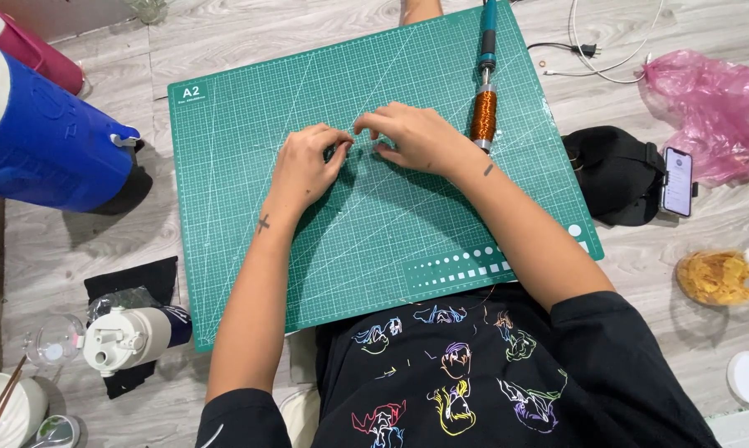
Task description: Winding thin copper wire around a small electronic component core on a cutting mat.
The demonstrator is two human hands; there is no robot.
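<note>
A tiny item, too small to identify, is pinched between both hands at the middle of the green gridded cutting mat [250, 207] on the floor. Left hand [308, 162] and right hand [416, 137] have fingertips curled together, nearly touching. A copper wire spool [483, 114] lies just beside the right hand.

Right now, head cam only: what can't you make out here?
- What the left hand and right hand pinch together over the green cutting mat: too small, covered by fingertips.
- Soldering iron: its top is cut off by the upper frame edge.
- Blue cooler: cut off at the left edge.
- Phone screen: too small to tell.
- Bowl with chopsticks: cut by the bottom-left corner.
</note>
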